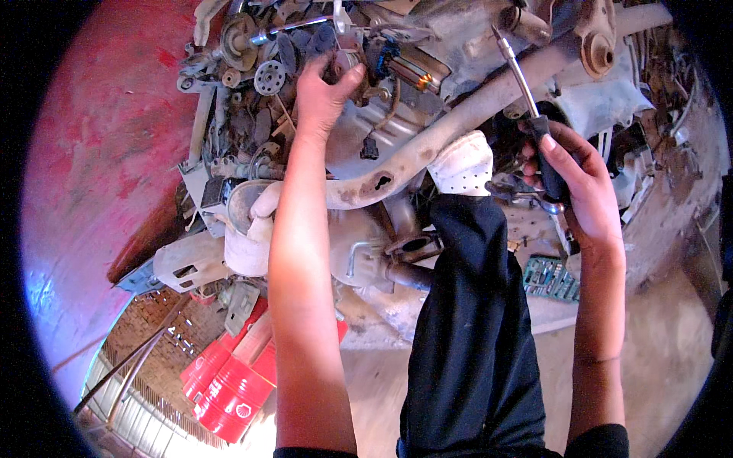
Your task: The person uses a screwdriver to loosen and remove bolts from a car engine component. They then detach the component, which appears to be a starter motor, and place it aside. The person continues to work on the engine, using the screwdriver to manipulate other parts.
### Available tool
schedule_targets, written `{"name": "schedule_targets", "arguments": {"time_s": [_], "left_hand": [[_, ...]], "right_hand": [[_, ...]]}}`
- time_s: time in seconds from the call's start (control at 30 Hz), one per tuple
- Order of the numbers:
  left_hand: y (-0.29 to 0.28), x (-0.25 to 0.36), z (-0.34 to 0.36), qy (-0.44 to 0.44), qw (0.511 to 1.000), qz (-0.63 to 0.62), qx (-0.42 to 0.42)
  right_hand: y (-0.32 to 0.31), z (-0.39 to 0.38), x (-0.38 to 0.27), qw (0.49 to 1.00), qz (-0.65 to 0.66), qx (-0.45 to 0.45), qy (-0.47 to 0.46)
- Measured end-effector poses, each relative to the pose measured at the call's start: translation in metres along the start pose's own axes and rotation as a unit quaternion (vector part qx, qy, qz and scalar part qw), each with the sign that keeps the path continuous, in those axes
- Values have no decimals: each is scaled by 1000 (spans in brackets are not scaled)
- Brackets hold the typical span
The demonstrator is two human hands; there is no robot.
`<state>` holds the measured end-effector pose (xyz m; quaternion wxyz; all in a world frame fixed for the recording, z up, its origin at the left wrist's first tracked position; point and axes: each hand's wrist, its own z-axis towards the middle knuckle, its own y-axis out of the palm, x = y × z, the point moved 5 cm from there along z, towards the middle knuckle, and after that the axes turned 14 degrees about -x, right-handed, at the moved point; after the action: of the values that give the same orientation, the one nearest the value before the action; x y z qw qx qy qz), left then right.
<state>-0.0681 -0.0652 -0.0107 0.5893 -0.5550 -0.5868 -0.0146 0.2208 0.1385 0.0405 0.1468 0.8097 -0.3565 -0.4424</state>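
Note:
My left hand point(321, 95) reaches into a heap of scrap metal parts, its thumb and fingers closed round a small greyish metal part point(348, 61). The fingers partly hide that part. Just right of it lies a part with copper-coloured metal point(412, 74) and a dark blue end. A screwdriver point(525, 88) is gripped in my right hand point(589, 179). Its dark handle rests in my palm, and its bright shaft points up and slightly left, above a long pale pipe point(458, 114).
A large red curved surface point(107, 130) borders the heap on the left. Below it stands a red drum point(233, 393). My dark trouser leg point(469, 328) and white perforated shoe point(464, 164) reach among the parts. Near my right forearm lies a green circuit board point(551, 278).

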Motion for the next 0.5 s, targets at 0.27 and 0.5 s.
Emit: {"name": "schedule_targets", "arguments": {"time_s": [0.27,0.5], "left_hand": [[23,33,-8,13,996,80,39],[24,40,-21,11,986,157,58]], "right_hand": [[-2,-2,-2,999,-35,0,12],[-1,-1,2,998,-52,16,27]]}}
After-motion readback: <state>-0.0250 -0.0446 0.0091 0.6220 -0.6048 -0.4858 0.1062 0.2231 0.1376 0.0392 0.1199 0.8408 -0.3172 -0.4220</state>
